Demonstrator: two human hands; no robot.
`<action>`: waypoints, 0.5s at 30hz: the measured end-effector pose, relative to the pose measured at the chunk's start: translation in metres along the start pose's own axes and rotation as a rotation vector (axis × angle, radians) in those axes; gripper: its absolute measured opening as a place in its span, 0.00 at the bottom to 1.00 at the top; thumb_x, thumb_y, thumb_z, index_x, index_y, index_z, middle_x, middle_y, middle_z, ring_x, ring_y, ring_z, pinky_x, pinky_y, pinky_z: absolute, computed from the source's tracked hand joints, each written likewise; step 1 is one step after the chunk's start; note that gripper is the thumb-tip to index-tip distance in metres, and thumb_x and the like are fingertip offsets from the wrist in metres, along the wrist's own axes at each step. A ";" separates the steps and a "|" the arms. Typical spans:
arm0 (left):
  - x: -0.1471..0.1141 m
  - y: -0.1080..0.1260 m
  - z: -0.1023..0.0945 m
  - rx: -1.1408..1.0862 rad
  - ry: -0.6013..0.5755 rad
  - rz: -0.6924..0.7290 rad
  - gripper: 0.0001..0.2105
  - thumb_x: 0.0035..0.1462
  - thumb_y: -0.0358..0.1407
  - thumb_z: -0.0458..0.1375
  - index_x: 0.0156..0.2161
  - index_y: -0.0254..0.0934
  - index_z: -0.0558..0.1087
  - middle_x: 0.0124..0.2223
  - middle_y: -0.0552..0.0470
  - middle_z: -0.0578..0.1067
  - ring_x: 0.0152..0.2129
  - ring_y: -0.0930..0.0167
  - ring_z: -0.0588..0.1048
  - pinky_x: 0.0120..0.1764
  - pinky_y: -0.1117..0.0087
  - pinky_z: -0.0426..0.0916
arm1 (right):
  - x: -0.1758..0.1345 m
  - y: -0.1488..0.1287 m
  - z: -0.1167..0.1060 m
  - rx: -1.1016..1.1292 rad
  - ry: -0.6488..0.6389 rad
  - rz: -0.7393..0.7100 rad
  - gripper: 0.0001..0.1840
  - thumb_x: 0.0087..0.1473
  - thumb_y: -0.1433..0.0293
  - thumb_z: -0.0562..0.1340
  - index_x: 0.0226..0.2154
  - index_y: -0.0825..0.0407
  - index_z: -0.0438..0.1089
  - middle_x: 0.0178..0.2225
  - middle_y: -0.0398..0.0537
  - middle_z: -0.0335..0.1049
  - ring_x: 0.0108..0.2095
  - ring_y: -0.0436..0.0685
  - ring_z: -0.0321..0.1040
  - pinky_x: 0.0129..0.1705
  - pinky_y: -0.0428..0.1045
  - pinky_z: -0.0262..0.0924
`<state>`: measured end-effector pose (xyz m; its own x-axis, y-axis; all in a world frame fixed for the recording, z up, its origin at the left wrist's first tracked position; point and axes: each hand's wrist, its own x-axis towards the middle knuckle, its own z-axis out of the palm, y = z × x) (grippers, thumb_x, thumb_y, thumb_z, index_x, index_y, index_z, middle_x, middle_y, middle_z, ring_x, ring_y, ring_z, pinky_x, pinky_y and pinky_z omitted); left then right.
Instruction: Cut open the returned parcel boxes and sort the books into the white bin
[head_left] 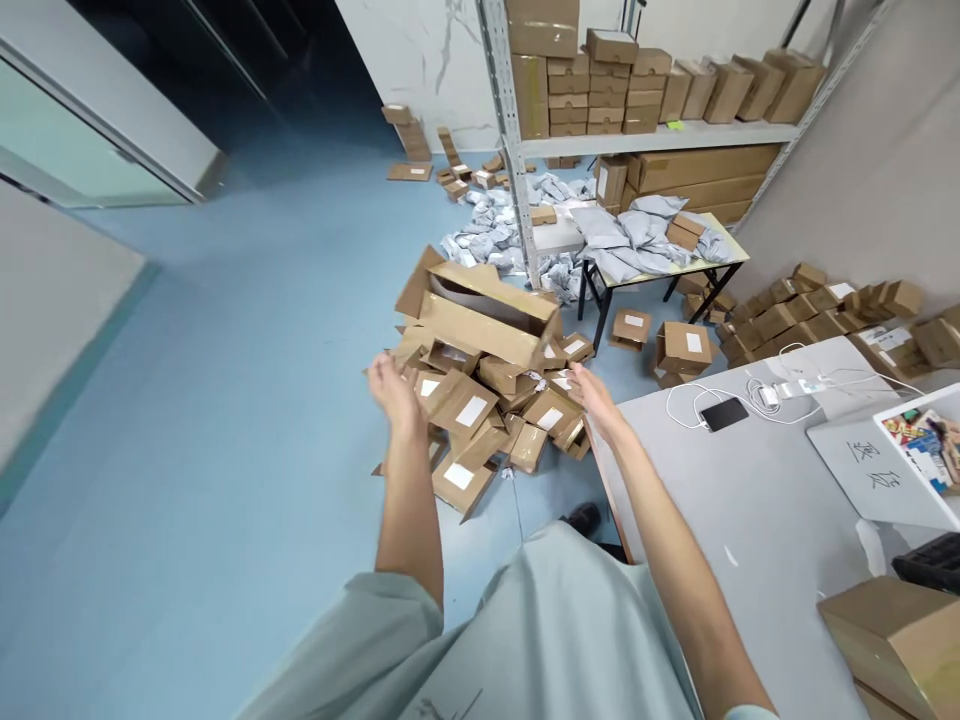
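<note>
A large open cardboard box (480,330), its flaps spread and its inside visible, is at the top of a pile of small cardboard boxes (465,405) on the floor. Whether it rests on them or hangs just above, I cannot tell. My left hand (393,388) is at the pile's left side, fingers apart and nothing held. On the other side, near the table corner, my right hand (594,395) is also open, palm turned inward. Both hands look apart from the large box. Several boxes in the pile carry white labels.
At right stands a grey table (697,500) with a phone (724,414), white cables, a power strip (799,388) and a carton (892,640). Beyond are a small table (720,245) bearing grey mailing bags (630,235), a shelf rack (652,140) of boxes, and more bags on the floor.
</note>
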<state>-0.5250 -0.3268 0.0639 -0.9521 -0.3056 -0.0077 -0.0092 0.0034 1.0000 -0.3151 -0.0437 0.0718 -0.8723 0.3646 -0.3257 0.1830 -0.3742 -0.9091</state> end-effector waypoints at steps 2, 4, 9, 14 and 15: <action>-0.012 -0.019 -0.028 0.029 0.052 -0.104 0.25 0.69 0.55 0.55 0.58 0.38 0.70 0.66 0.35 0.73 0.65 0.59 0.74 0.65 0.55 0.73 | -0.009 0.024 0.004 -0.022 -0.068 0.038 0.40 0.67 0.40 0.66 0.66 0.51 0.74 0.64 0.59 0.79 0.66 0.66 0.74 0.72 0.67 0.62; -0.040 -0.042 -0.046 0.134 -0.029 -0.251 0.20 0.67 0.53 0.56 0.53 0.40 0.71 0.61 0.40 0.76 0.61 0.64 0.77 0.64 0.60 0.73 | -0.031 0.053 -0.006 -0.037 -0.113 0.133 0.38 0.65 0.38 0.66 0.59 0.50 0.80 0.57 0.58 0.84 0.60 0.66 0.79 0.69 0.67 0.66; -0.132 -0.093 -0.039 0.241 -0.213 -0.403 0.17 0.57 0.51 0.64 0.41 0.39 0.73 0.47 0.41 0.82 0.51 0.59 0.81 0.59 0.53 0.77 | -0.101 0.122 -0.062 -0.080 0.069 0.364 0.33 0.58 0.40 0.72 0.47 0.51 0.82 0.50 0.59 0.86 0.51 0.65 0.83 0.62 0.62 0.71; -0.204 -0.110 0.038 0.312 -0.601 -0.378 0.21 0.51 0.54 0.67 0.37 0.38 0.77 0.42 0.40 0.83 0.48 0.54 0.83 0.54 0.49 0.78 | -0.171 0.152 -0.114 -0.044 0.302 0.410 0.31 0.52 0.41 0.73 0.41 0.50 0.79 0.41 0.55 0.86 0.45 0.65 0.83 0.58 0.62 0.71; -0.217 -0.109 0.058 0.319 -0.694 -0.348 0.22 0.50 0.55 0.67 0.37 0.37 0.78 0.42 0.40 0.84 0.48 0.53 0.83 0.55 0.50 0.78 | -0.187 0.155 -0.122 -0.023 0.357 0.411 0.31 0.50 0.41 0.74 0.41 0.50 0.79 0.41 0.54 0.86 0.44 0.65 0.82 0.57 0.61 0.71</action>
<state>-0.3352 -0.2052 -0.0442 -0.8496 0.3162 -0.4221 -0.3240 0.3186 0.8908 -0.0686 -0.0658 -0.0400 -0.5192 0.4610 -0.7197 0.4900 -0.5293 -0.6926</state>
